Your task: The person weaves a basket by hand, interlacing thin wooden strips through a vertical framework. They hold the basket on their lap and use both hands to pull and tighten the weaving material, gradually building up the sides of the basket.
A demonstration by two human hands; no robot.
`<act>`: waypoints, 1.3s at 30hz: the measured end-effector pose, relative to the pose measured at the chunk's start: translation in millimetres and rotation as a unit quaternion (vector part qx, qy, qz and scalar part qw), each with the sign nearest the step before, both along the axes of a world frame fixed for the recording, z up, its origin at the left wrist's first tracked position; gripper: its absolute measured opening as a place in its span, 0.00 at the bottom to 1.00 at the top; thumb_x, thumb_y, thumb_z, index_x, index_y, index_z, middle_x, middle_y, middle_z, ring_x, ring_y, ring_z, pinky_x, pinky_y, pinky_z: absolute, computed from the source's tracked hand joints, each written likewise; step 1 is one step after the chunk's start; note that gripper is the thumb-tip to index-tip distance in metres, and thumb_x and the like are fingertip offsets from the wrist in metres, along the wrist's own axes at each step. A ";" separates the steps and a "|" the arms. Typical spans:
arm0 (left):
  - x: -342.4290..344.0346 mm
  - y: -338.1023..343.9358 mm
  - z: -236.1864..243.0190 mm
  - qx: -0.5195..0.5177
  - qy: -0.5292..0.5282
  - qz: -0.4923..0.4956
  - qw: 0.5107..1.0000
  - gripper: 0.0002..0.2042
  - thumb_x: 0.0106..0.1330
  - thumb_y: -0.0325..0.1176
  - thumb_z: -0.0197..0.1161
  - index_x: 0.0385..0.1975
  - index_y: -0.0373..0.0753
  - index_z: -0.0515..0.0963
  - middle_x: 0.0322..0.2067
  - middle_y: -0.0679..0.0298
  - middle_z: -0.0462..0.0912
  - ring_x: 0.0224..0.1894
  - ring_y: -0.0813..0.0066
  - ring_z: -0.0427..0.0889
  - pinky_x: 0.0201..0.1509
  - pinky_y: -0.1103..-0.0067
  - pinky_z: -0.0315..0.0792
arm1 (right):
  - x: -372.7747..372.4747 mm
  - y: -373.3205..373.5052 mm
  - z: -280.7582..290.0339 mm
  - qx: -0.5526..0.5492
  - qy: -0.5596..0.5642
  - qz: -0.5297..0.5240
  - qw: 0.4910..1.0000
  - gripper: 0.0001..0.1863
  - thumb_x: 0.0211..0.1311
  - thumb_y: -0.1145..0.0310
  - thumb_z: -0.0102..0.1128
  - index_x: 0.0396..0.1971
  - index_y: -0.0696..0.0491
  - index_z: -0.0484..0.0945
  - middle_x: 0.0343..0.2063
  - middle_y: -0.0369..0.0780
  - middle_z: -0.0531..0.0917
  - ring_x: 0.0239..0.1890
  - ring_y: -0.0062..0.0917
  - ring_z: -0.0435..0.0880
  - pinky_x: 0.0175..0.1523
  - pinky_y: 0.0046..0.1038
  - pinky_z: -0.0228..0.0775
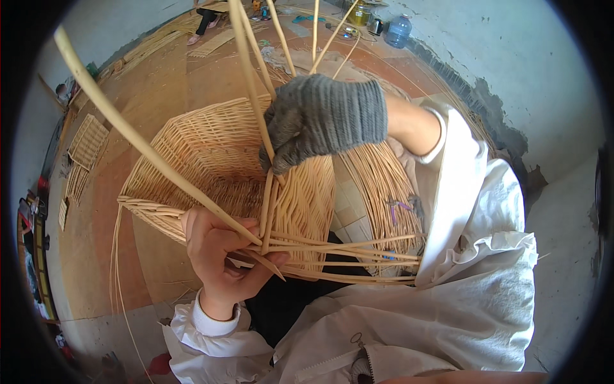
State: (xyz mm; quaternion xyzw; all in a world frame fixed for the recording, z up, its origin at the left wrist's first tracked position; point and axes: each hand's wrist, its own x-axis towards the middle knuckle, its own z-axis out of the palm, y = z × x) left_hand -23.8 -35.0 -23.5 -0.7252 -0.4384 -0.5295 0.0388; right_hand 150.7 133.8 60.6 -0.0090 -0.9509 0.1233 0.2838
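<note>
A woven wicker basket (198,137) sits tilted before me, its opening towards the upper left and its hollow in view. My bare left hand (217,249) is closed at its near corner, pinching the lower end of a thick pale wicker rod (137,142) that slants up to the left. A pointed end sticks out by the thumb. My right hand (320,121), in a grey knitted glove, is closed around another wicker rod (253,89) at the basket's rim. Several loose rod ends (345,246) run rightward from the near corner; more stand up beyond the glove.
A bundle of wicker rods (384,192) lies at right, with purple-handled pliers (401,208) on it. A blue water bottle (398,31) stands by the far wall. Another person's leg (203,22) shows at the far left. A woven panel (88,141) lies on the left floor.
</note>
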 end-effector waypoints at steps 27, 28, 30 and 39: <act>0.0 -5.6 28.6 -0.142 0.194 -0.077 0.968 0.27 0.35 0.48 0.77 0.29 0.37 0.73 0.44 0.54 0.81 0.36 0.68 0.80 0.45 0.76 0.65 | 58.9 71.3 -70.5 0.072 0.117 -0.143 0.980 0.15 0.40 0.56 0.70 0.27 0.50 0.84 0.24 0.36 0.80 0.32 0.24 0.80 0.36 0.26 0.72; -2.1 -6.1 22.8 -0.125 0.157 -0.069 0.977 0.27 0.35 0.48 0.77 0.29 0.37 0.73 0.44 0.55 0.81 0.35 0.69 0.80 0.45 0.76 0.66 | 56.5 67.0 -65.3 0.081 0.086 -0.184 0.976 0.16 0.41 0.55 0.70 0.27 0.50 0.84 0.25 0.36 0.80 0.33 0.25 0.80 0.37 0.26 0.72; -8.3 -5.3 8.1 -0.086 0.083 -0.049 0.992 0.27 0.34 0.47 0.78 0.29 0.37 0.73 0.43 0.55 0.82 0.33 0.70 0.80 0.43 0.76 0.66 | 50.2 50.7 -44.1 0.009 -0.051 -0.259 0.965 0.18 0.44 0.51 0.68 0.28 0.50 0.84 0.26 0.37 0.81 0.34 0.26 0.81 0.38 0.28 0.72; -12.9 19.7 10.7 -0.085 0.068 -0.056 0.993 0.27 0.35 0.41 0.78 0.29 0.41 0.67 0.42 0.56 0.82 0.34 0.68 0.81 0.39 0.77 0.68 | 34.9 27.3 -21.4 0.045 0.118 -0.228 0.966 0.31 0.50 0.45 0.63 0.47 0.55 0.76 0.32 0.43 0.82 0.33 0.33 0.82 0.41 0.32 0.75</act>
